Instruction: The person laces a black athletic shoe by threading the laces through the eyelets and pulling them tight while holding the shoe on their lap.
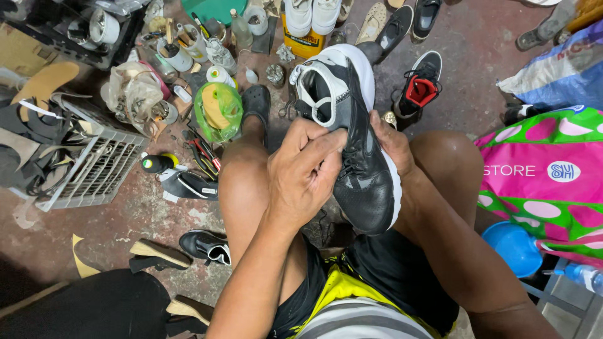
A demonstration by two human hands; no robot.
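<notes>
Both hands clamped on black sneaker (pixel 358 157), centre frame, above knees. Left hand (pixel 301 172) fingers lace area; right hand (pixel 392 144) braces sole edge. Step looks like upper inspection; next move needs firm grip, steady shoe.

a white wire crate (pixel 94 169) is lying at left beside a green plastic bag (pixel 218 112). loose shoes (pixel 419 81) are resting on the floor, and a pink dotted bag (pixel 540 176) is sitting at right.

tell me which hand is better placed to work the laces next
Left, probably. The left hand has its fingers curled over the lace area of the black sneaker, while the right hand cradles its white sole from behind.
</notes>
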